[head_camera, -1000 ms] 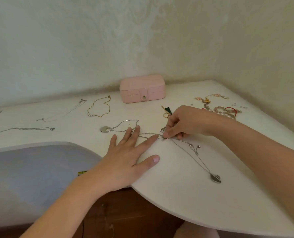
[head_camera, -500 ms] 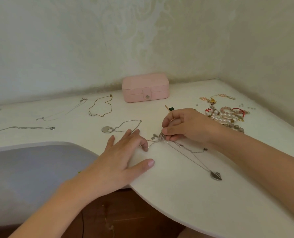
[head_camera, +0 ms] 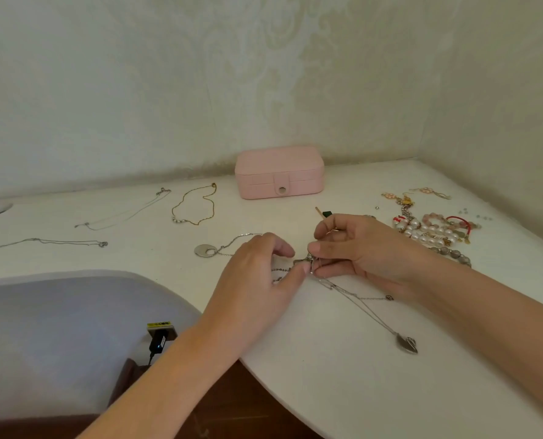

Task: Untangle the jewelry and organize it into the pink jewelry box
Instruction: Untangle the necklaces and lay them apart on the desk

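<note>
A knot of thin silver chains (head_camera: 309, 260) lies mid-table between my two hands. My left hand (head_camera: 257, 286) pinches the tangle from the left with curled fingers. My right hand (head_camera: 355, 248) pinches it from the right with thumb and forefinger. From the knot one chain trails down right to a swan pendant (head_camera: 407, 343); another runs left to a round silver disc pendant (head_camera: 205, 250). The pink jewelry box (head_camera: 279, 172) stands closed against the back wall.
A gold chain (head_camera: 197, 204) and two thin silver chains (head_camera: 124, 212) (head_camera: 54, 242) lie spread on the white table (head_camera: 358, 375) at left. A pile of pearl and bead bracelets (head_camera: 431, 231) sits at right. A grey chair back (head_camera: 58, 337) fills the lower left.
My left hand has lifted from lying flat on the table and curled its fingers onto the knot. My right hand stays pinching the tangle, shifted slightly.
</note>
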The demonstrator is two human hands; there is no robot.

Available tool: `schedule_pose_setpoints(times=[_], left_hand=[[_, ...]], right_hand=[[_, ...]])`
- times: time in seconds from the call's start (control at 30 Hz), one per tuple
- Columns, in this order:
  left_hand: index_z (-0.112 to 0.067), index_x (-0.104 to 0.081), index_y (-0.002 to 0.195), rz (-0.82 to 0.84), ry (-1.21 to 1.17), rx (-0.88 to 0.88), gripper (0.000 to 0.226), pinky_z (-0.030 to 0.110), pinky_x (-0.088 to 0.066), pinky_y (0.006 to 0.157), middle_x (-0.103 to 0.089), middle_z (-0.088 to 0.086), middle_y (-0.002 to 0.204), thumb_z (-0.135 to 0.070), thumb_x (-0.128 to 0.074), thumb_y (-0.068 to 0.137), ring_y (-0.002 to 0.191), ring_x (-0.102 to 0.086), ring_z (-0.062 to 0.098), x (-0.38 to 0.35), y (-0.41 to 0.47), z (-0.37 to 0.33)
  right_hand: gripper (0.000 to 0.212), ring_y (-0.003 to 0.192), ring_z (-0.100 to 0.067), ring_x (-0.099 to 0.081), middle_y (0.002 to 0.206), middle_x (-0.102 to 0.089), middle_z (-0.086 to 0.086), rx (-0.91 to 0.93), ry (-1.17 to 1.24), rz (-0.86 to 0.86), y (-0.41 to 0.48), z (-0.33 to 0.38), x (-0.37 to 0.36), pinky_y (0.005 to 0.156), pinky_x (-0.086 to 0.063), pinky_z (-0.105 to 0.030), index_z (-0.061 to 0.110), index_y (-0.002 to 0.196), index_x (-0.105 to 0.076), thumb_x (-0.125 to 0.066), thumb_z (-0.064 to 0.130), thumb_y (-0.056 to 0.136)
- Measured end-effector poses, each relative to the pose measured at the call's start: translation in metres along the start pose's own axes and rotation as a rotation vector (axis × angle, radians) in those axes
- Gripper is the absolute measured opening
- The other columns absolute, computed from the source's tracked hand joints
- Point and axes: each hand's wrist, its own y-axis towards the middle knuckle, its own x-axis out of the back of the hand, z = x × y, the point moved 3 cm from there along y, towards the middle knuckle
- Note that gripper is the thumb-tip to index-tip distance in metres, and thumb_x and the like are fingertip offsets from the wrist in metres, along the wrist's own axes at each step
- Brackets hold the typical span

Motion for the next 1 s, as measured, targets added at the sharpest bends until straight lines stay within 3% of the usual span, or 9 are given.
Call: schedule_pose_setpoints(times=[0.1,0.2,0.33,0.47,0.57,0.67,0.73,0.83,1.0], left_hand=[[-0.025,-0.064,0.092,0.017,-0.244,0.089,0.012,0.002,-0.037,0.069,-0.066,-0.016,0.085,-0.029,-0.07,0.082,0.082,-0.056,-0.009,-0.003,0.007,-0.004],[-0.021,-0.068,0.084,0.071,-0.446,0.132,0.008,0.008,-0.042,0.06,-0.066,-0.011,0.068,-0.017,-0.073,0.08,0.062,-0.058,-0.001,-0.005,0.011,-0.004],[-0.017,-0.07,0.08,0.092,-0.526,0.167,0.006,0.012,-0.045,0.055,-0.068,-0.001,0.067,-0.011,-0.072,0.081,0.055,-0.059,0.005,-0.004,0.011,-0.002],[-0.018,-0.067,0.074,0.096,-0.535,0.188,0.011,0.015,-0.042,0.057,-0.063,-0.003,0.062,-0.013,-0.068,0.084,0.058,-0.053,0.007,-0.006,0.012,0.004],[-0.013,-0.064,0.077,0.17,-0.682,0.207,0.011,0.02,-0.042,0.063,-0.063,0.004,0.067,-0.023,-0.067,0.081,0.062,-0.054,0.01,-0.006,0.013,0.005],[-0.004,-0.062,0.08,0.221,-0.771,0.197,0.02,0.013,-0.042,0.066,-0.065,0.004,0.069,-0.022,-0.062,0.089,0.065,-0.058,0.007,-0.004,0.011,0.002],[-0.002,-0.061,0.081,0.228,-0.748,0.191,0.028,0.018,-0.04,0.068,-0.059,0.008,0.072,-0.026,-0.055,0.093,0.07,-0.054,0.012,-0.002,0.01,0.001],[-0.014,-0.055,0.068,0.202,-0.714,0.187,0.035,0.027,-0.032,0.064,-0.045,0.008,0.069,-0.044,-0.054,0.085,0.068,-0.042,0.017,0.0,0.01,0.003],[-0.013,-0.052,0.069,0.143,-0.768,0.181,0.04,0.028,-0.035,0.07,-0.06,-0.006,0.064,-0.048,-0.05,0.089,0.073,-0.049,0.015,0.001,0.011,0.002]], right_hand=[[0.015,0.064,-0.015,-0.065,0.07,-0.068,-0.007,0.019,0.01,0.01,-0.001,0.002,0.0,0.066,-0.059,-0.025,0.01,0.085,-0.058,-0.07,0.006,0.077],[0.015,0.061,-0.013,-0.065,0.073,-0.068,-0.01,0.04,0.015,-0.009,-0.001,0.003,0.0,0.056,-0.054,-0.02,0.01,0.082,-0.057,-0.071,0.006,0.076],[0.019,0.063,-0.016,-0.064,0.081,-0.066,-0.019,0.047,-0.003,-0.005,-0.002,0.003,0.0,0.059,-0.057,-0.023,0.01,0.082,-0.058,-0.074,0.008,0.072],[0.029,0.066,-0.018,-0.067,0.074,-0.068,-0.012,0.045,-0.017,0.047,-0.003,0.008,-0.001,0.068,-0.058,-0.026,0.009,0.086,-0.057,-0.074,0.011,0.062],[0.023,0.068,-0.019,-0.065,0.075,-0.066,-0.012,0.113,-0.157,0.074,-0.005,0.014,-0.003,0.069,-0.058,-0.026,0.007,0.088,-0.06,-0.074,0.0,0.071],[0.017,0.065,-0.016,-0.063,0.073,-0.067,-0.008,0.201,-0.348,0.035,-0.007,0.018,-0.007,0.07,-0.055,-0.026,0.008,0.087,-0.065,-0.07,-0.004,0.076],[0.015,0.062,-0.012,-0.059,0.071,-0.068,-0.003,0.247,-0.467,-0.002,-0.009,0.018,-0.01,0.064,-0.05,-0.022,0.011,0.084,-0.068,-0.07,-0.002,0.076],[0.015,0.055,-0.003,-0.054,0.068,-0.066,0.001,0.292,-0.569,-0.068,-0.011,0.018,-0.012,0.054,-0.043,-0.012,0.016,0.078,-0.07,-0.07,0.001,0.076],[0.008,0.06,-0.004,-0.058,0.069,-0.067,-0.002,0.246,-0.549,-0.063,-0.01,0.017,-0.011,0.061,-0.047,-0.012,0.013,0.079,-0.068,-0.065,0.006,0.082]])
